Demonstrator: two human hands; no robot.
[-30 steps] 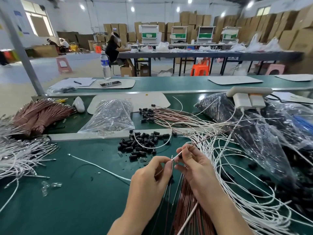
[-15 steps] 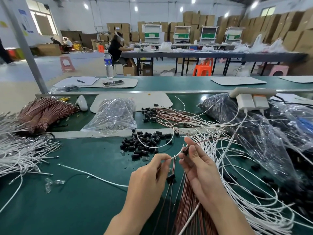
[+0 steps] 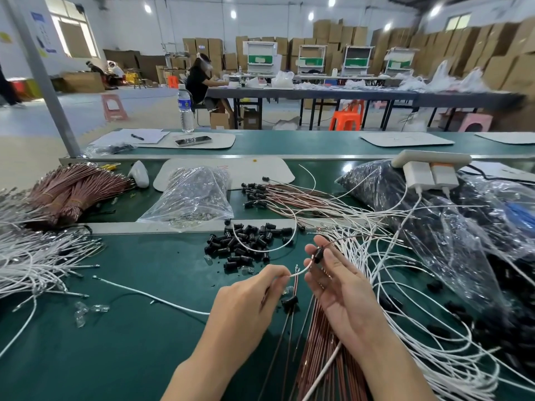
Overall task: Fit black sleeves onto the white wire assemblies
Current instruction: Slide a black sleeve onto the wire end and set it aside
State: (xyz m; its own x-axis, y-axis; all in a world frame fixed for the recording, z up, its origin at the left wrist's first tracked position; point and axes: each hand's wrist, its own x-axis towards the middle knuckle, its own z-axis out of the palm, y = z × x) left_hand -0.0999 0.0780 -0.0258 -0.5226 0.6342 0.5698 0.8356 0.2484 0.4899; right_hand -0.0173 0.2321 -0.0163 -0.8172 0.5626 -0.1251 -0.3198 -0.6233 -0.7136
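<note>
White wire (image 3: 301,270) is pinched near its tip by the left hand (image 3: 246,308); just right, the right hand (image 3: 341,290) pinches a black sleeve (image 3: 319,254) on that wire. A slack pinch could drop the sleeve among tangled wires (image 3: 364,250).

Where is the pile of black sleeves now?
Head view, centre: the pile of black sleeves lies on the green table, just beyond the left hand, before the clear bag.
</note>
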